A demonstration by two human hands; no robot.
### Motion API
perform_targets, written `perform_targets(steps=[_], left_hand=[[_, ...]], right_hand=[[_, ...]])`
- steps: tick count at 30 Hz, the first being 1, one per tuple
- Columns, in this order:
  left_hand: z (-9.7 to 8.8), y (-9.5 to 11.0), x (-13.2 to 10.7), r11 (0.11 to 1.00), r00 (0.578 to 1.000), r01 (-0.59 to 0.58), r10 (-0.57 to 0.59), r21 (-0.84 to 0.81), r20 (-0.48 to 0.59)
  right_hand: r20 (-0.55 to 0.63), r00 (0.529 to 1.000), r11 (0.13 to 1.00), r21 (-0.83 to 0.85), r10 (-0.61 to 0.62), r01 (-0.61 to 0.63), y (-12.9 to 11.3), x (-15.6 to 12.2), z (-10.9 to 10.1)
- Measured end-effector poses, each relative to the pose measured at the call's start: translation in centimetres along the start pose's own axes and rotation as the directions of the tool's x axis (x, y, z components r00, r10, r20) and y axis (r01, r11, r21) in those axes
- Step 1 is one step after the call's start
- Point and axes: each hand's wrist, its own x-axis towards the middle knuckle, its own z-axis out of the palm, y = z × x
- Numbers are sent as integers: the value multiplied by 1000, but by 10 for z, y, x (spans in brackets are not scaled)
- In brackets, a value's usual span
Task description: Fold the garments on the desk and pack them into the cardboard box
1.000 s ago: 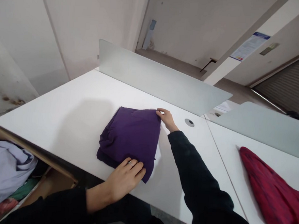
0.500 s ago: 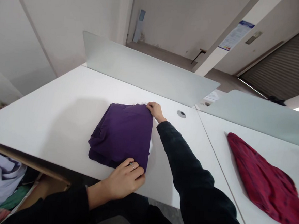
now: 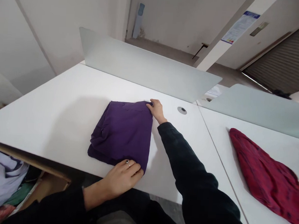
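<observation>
A folded purple garment (image 3: pixel 123 132) lies on the white table (image 3: pixel 64 85) in front of me. Its layers show along the left side, where the cloth is bunched. My right hand (image 3: pixel 156 109) pinches the far right corner between thumb and fingers. At the near right corner, my left hand (image 3: pixel 123 178), with a ring on one finger, has its fingers curled over the garment's edge. The left fingertips are partly hidden from view.
On the adjoining table to the right lies a red patterned garment (image 3: pixel 265 174). Frosted divider panels (image 3: pixel 147 69) stand along the back edge. A cardboard box (image 3: pixel 48 187) holding several clothes (image 3: pixel 0 180) is at the lower left. A cable hole (image 3: pixel 182 110) sits near the divider.
My right hand has lifted slightly at the far corner, its grip a little more open to view. The left hand has shifted slightly left. The camera view has tilted a little.
</observation>
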Motion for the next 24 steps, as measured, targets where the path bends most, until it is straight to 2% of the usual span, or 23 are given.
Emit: perform_targets(steps=[2,4,7,8,9,13,16,19,22,24], left_hand=[[-17,-9,-9,997,998,66,-66,43,7],[-34,-22,-21,981,988,148,-153,126,29],[-51,-42,-35,941,968,223,-244,253,54],[-53,-46,-39,938,967,223,-248,267,64],[-53,-49,-41,939,968,213,-240,269,71],[-45,-43,-46,957,975,177,-203,232,92],[-41,-34,-51,949,963,218,-247,229,105],[-46,-28,-53,946,949,275,-296,173,109],[-56,-29,-52,925,934,348,-355,151,22],[-60,-31,-52,882,903,427,-427,200,-45]], right_hand=[[-8,998,997,24,68,-68,2,-20,-12],[108,980,982,71,166,-174,1,-42,-26],[382,881,907,195,281,-374,-8,-70,-39],[430,855,884,221,290,-411,-11,-77,-41],[445,847,875,233,292,-424,-14,-81,-41],[395,875,902,204,280,-380,-20,-85,-31],[393,877,902,208,278,-379,-18,-84,-29],[411,864,882,236,291,-409,-18,-88,-33],[447,837,837,284,316,-467,-20,-95,-40],[463,826,816,306,322,-490,-21,-98,-41]])
